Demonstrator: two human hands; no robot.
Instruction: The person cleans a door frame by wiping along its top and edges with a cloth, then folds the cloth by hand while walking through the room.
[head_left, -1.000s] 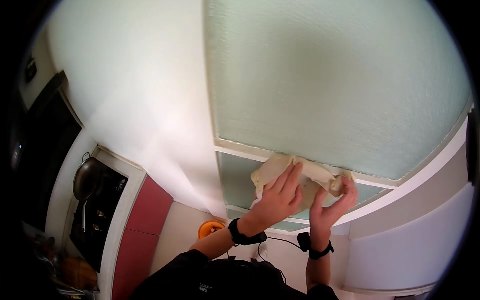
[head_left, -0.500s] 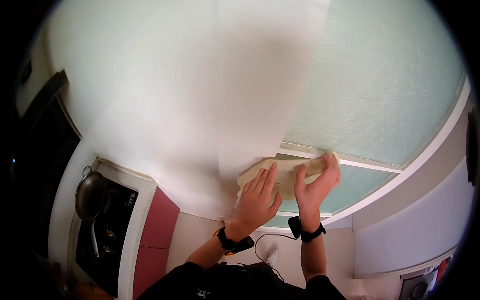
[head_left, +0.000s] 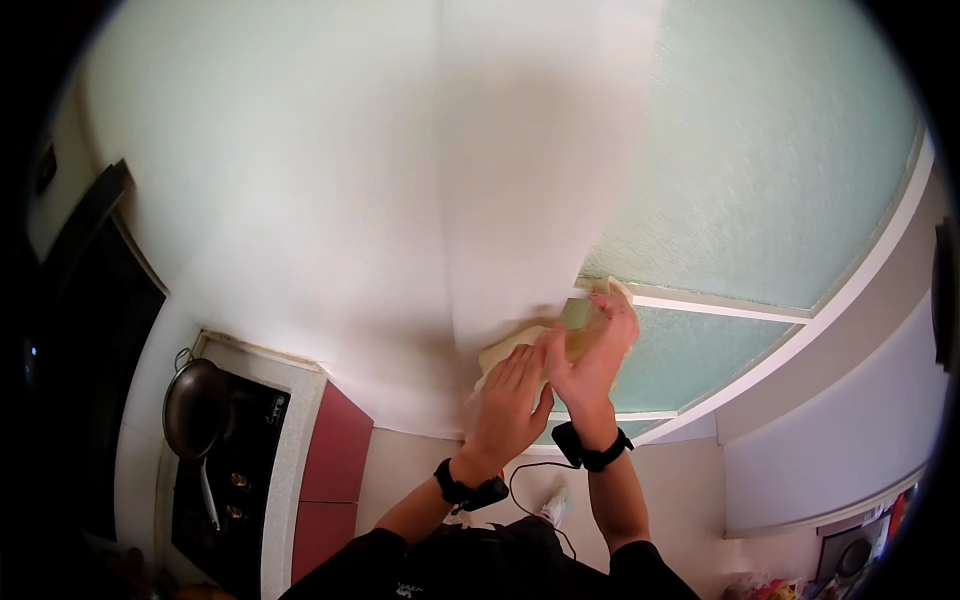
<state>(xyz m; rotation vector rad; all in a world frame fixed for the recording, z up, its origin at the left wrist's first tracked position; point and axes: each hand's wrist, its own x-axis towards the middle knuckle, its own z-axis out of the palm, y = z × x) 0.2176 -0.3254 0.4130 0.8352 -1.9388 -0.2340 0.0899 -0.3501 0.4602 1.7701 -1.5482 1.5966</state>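
Cream, limp fabric cloth (head_left: 504, 349) under flat, outstretched left hand (head_left: 508, 405); right hand (head_left: 596, 355) just drawn in close beside, likely shortening working span; cannot tell right-hand grip.

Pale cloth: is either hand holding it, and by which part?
The right hand is at the upper right corner of the pale cloth; whether it grips there cannot be told. The left hand lies over its left part, without visible grip.
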